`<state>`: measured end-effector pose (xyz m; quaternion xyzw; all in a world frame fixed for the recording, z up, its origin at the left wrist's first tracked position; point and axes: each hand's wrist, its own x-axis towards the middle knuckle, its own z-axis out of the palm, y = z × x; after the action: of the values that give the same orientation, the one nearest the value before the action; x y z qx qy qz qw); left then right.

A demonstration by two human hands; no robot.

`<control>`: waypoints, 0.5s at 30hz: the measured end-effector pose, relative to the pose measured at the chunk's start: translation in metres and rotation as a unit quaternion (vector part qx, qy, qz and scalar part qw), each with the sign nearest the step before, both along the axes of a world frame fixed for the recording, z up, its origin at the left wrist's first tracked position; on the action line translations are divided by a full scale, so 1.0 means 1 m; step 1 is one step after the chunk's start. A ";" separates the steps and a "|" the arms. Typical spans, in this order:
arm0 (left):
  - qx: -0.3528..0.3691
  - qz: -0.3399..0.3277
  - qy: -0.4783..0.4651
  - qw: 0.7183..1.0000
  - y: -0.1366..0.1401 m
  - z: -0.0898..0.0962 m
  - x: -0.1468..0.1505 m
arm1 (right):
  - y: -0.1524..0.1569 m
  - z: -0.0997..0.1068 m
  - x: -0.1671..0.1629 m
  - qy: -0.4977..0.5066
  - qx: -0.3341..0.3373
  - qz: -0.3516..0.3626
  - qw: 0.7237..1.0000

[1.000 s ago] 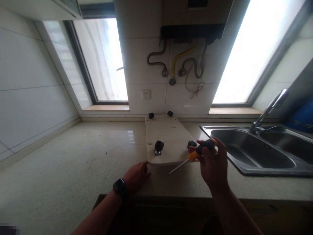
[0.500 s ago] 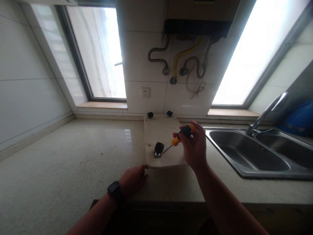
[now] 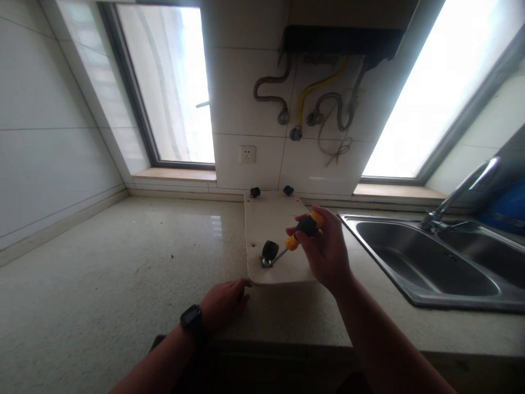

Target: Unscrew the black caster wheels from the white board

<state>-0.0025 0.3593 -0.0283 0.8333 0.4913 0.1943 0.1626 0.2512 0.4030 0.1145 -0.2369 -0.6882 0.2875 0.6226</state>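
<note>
A white board (image 3: 276, 224) with rounded front corners lies on the counter, casters facing up. In my right hand (image 3: 328, 254) is a yellow and black screwdriver (image 3: 304, 227), tilted down to the left. Its tip meets the metal base of the black front-left caster (image 3: 269, 250); the exact contact is too small to make out. My left hand (image 3: 225, 302), below a black wristwatch, has its fingers curled at the board's front-left corner. Two more black casters, a left one (image 3: 255, 192) and a right one (image 3: 288, 190), stand at the board's far end.
To the right is a double steel sink (image 3: 410, 293) with a chrome faucet (image 3: 445, 205). The speckled counter (image 3: 123, 273) stretches left. Behind, the tiled wall carries a socket (image 3: 248, 154), a yellow pipe (image 3: 315, 86) and flexible hoses (image 3: 270, 82). A blue object (image 3: 504, 205) sits far right.
The screwdriver and my right hand have shifted slightly down, and the handle's angle has changed a little. My left hand stays at the board's corner. The view has moved slightly.
</note>
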 end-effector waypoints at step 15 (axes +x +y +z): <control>0.051 0.017 -0.009 0.999 -0.003 0.001 0.005 | -0.004 0.031 0.000 -0.210 -0.005 0.155 0.965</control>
<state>0.0020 0.3563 -0.0273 0.8305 0.4930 0.2293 0.1210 0.2508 0.3994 0.1459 -0.1856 -0.8303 0.3283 0.4104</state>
